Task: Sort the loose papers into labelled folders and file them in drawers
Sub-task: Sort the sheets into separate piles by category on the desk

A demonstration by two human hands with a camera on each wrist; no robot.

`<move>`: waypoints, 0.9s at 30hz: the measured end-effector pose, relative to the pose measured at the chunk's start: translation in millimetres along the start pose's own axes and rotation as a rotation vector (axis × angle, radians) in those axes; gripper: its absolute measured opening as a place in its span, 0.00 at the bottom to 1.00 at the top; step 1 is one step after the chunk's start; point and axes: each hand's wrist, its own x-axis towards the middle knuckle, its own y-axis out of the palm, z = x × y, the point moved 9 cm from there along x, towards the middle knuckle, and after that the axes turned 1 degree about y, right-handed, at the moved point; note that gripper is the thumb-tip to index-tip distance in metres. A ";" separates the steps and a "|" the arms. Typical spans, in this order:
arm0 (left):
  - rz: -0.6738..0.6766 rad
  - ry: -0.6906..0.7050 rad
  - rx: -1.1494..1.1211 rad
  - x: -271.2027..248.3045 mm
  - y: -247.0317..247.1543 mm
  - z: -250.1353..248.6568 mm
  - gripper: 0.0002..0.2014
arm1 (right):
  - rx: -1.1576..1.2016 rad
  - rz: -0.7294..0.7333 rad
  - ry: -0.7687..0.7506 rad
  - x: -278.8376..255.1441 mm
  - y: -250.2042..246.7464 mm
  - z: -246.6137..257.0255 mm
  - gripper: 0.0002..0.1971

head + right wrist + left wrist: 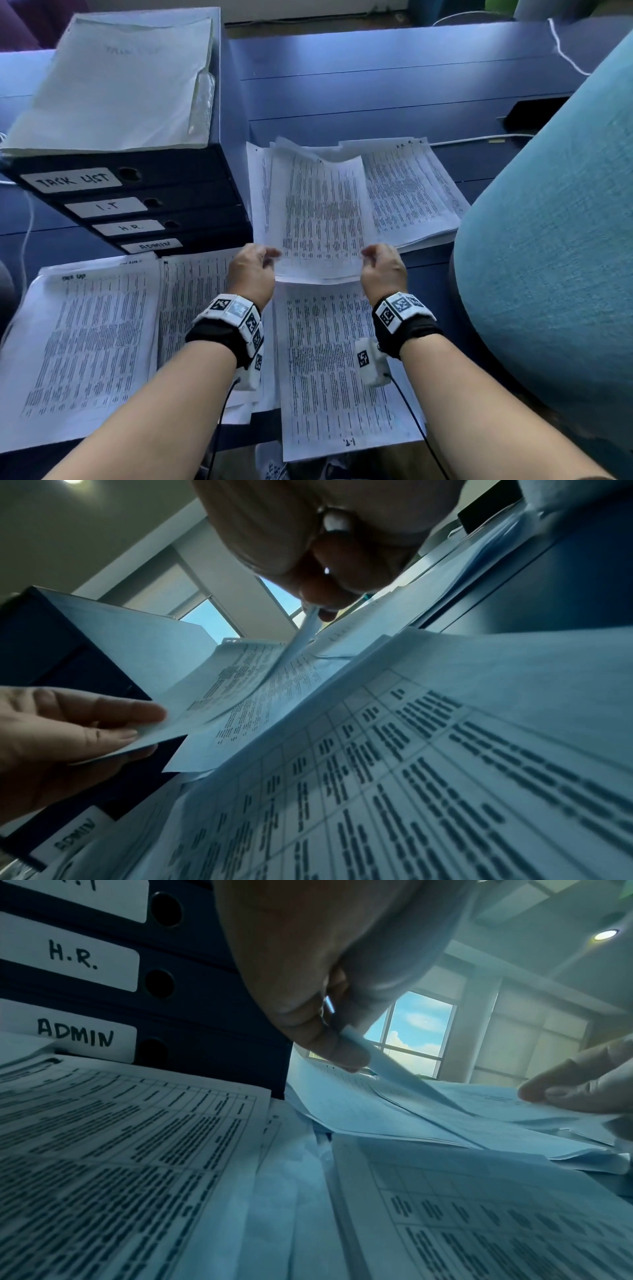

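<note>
- A printed sheet (320, 219) is held up over the middle of the table (411, 85), its far edge curling — the left hand (251, 274) pinches its near left corner and the right hand (383, 270) pinches its near right corner, thumb against fingers on each side.
- Beneath it lies a loose pile of papers (411, 192), fanned out toward the right edge of the table.
- Just near of the hands lies another pile (335, 370), marked "I.T" at its near edge.
- Two more piles lie at the near left corner: one (82, 346) headed with handwriting too blurred to read, one (191, 298) beside it, partly under the left forearm.
- At the far left stands a stack of dark binders (137, 205), labelled from the top down "TASK LIST", "I.T", "H.R." and "ADMIN" — a pale folder (113, 85) lies on top.
- A teal chair back (555, 246) rises at the right edge.
</note>
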 end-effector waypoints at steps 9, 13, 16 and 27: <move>0.123 -0.074 0.055 17.6 23.6 21.3 0.27 | 0.126 0.236 -0.073 13.1 40.8 11.7 0.29; 0.128 -0.124 0.040 24.1 29.3 27.3 0.28 | 0.156 0.298 -0.072 11.0 52.0 10.5 0.30; 0.203 -0.152 0.083 25.5 36.8 32.2 0.30 | 0.090 0.328 -0.083 10.6 57.4 10.6 0.30; 0.020 -0.143 0.010 9.5 22.2 39.3 0.22 | 0.018 0.229 -0.205 0.4 44.2 19.1 0.20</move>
